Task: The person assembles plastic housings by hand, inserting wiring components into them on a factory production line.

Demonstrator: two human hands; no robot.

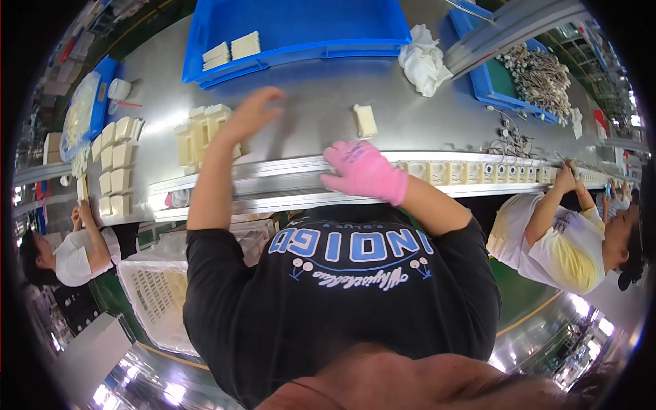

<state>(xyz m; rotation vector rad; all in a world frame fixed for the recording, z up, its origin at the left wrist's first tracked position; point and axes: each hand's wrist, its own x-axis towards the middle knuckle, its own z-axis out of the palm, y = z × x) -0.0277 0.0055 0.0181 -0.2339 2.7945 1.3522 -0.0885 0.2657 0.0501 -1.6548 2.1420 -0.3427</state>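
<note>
At the far left, rectangular cream plastic blocks (121,153) sit in columns on the brushed-metal desk (307,116). To their right stands a close group of hollow, open-sided cream plastic housings (201,139), and the bare left hand (254,117) is just beside it, in the air over the desk. Slightly blurred, this hand has its thumb and fingers parted, with nothing visible between them. Beyond it, a large blue plastic bin (301,53) carries two rows of thin cream pieces (244,46).

The right hand (359,169), in a pink knitted glove, is over the silver metal rail (290,166), its fingers loosely bent and thumb apart; no object shows in its grasp, though the palm is turned away. Just beyond its fingers, a single cream plastic block with a small knob at one corner (365,121) lies on the desk, touched by neither hand. It looks light, stiff and rather smooth; pinching its long sides should suit, sparing the knob, which might be the weak spot.

The black T-shirt (348,287) bears big blue capitals edged in white, with smaller white script below. I can read no label on the cream parts. Farther right, more cream housings with round dark centres (502,171) line the rail.
</note>
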